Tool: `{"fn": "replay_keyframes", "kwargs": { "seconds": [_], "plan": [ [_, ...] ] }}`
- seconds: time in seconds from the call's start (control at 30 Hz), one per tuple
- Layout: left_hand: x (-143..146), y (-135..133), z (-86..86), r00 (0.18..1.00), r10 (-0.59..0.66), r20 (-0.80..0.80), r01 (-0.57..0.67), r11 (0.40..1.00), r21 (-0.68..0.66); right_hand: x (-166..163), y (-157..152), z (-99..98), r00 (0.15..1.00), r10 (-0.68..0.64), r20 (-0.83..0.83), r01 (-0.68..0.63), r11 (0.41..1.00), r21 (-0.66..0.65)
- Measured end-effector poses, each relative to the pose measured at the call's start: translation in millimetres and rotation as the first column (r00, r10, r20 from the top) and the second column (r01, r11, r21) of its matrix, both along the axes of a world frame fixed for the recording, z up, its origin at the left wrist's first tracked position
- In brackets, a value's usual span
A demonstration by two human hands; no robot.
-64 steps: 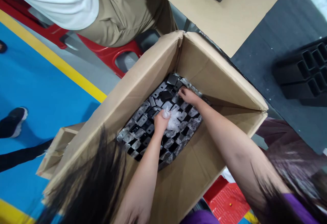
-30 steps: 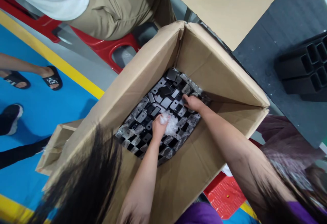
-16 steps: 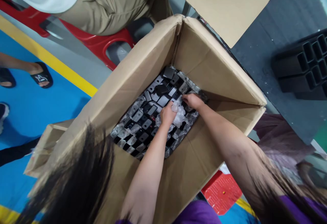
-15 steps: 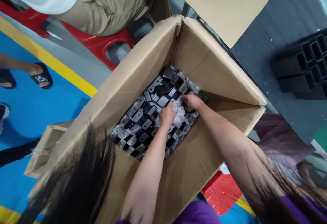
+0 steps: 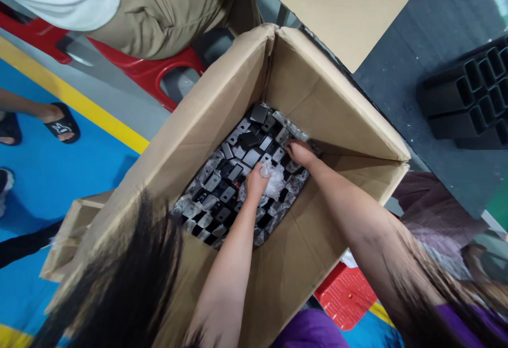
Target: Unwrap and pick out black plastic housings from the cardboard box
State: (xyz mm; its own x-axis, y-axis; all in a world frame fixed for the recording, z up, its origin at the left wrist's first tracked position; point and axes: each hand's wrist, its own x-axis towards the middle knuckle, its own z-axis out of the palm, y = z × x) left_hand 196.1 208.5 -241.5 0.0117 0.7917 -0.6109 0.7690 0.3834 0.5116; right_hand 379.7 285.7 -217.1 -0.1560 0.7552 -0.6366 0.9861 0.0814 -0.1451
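A deep cardboard box [image 5: 222, 104] stands open below me, its bottom packed with several small black parts [image 5: 222, 189], many in clear plastic wrap. My left hand [image 5: 255, 180] reaches down into it, closed around a crumpled wad of clear plastic wrap [image 5: 273, 181]. My right hand [image 5: 300, 152] lies among the wrapped parts near the box's far right corner, fingers curled down onto one; what it grips is hidden. My dark hair hangs over the box's near edge.
Someone in tan trousers and a white top sits on a red stool [image 5: 159, 73] just behind the box. Sandalled feet [image 5: 59, 126] stand on the blue floor at left. A tan board [image 5: 349, 15] and black rectangular tubes [image 5: 464, 99] lie on a dark surface at right. A red crate [image 5: 345, 295] sits beside my right arm.
My left hand with the plastic wad shifted toward my right hand, then drew back slightly. My right hand stayed among the parts at the far right corner. The view drifted.
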Motion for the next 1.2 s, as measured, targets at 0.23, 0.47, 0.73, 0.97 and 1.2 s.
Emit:
{"fn": "replay_keyframes", "kwargs": {
  "seconds": [0.23,0.47,0.73,0.97,1.2],
  "plan": [
    [-1.4,-6.5,-6.4,1.0,0.018,-0.007,-0.018,1.0,0.024,4.5,0.0,4.6,0.997,-0.066,-0.027,0.065,0.998,-0.023],
    [-3.1,-12.0,-4.3,1.0,0.012,-0.008,-0.012,1.0,0.023,-2.8,-3.5,-4.0,0.98,-0.197,-0.029,0.195,0.979,-0.054],
    [-2.8,-12.4,-6.4,0.999,0.027,-0.021,-0.027,1.0,0.016,-7.9,1.2,-6.3,0.944,-0.323,-0.066,0.323,0.946,-0.02],
    [-2.9,-13.2,-7.6,0.999,0.026,-0.021,-0.026,1.0,0.017,-11.4,2.0,-10.3,0.898,-0.425,-0.11,0.425,0.905,-0.024],
    [-2.4,-12.7,-6.3,0.999,0.04,-0.012,-0.039,0.999,0.013,-5.2,11.6,-13.1,0.789,-0.579,-0.204,0.58,0.812,-0.061]
  ]
}}
